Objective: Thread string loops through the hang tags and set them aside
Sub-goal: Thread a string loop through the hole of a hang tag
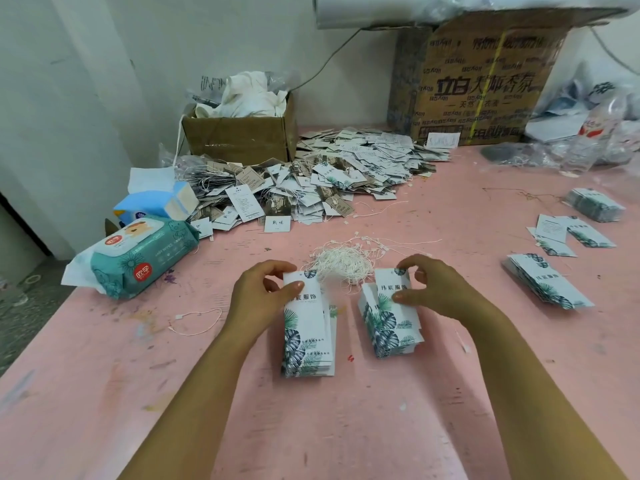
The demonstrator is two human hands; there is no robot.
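Pink bench [104, 375], middle towards the near edge: left hand [263, 292] pinches the top of a left pile of white card hang tags [308, 341] printed with teal leaves. Tangled white string loops [343, 263] lie just behind. A matching right pile [391, 327] is pinched at its top by the right hand [433, 285].

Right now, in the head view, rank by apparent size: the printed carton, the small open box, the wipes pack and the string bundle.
1. printed carton, largest.
2. small open box and wipes pack look alike; the pack sits nearer, so no ranking.
3. string bundle, smallest.
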